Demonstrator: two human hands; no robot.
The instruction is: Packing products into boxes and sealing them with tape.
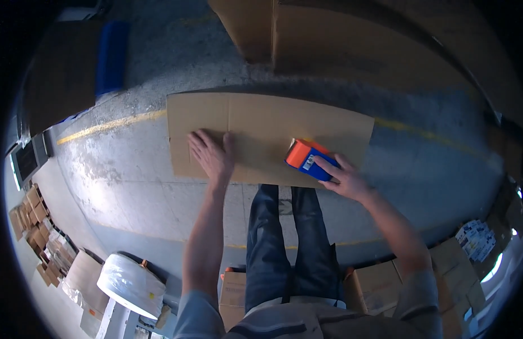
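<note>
A brown cardboard box (255, 118), long and closed on top, lies across in front of my legs. My left hand (212, 155) rests on its left part with the fingers spread, near a crease that runs across the cardboard. In my right hand (346, 178) is a chunky orange-and-blue hand-held tool (312, 160) with a small pale label or window on its side. The fingers wrap its blue body. Its orange end points left, low over the right half of the cardboard. Whether it touches the surface I cannot tell.
Large cardboard boxes (351, 39) stand at the far right. A dark stack with a blue edge (112, 56) is far left. Behind me are a plastic-wrapped roll (130, 285) and cartons (377, 285). A yellow line (112, 125) crosses the concrete floor.
</note>
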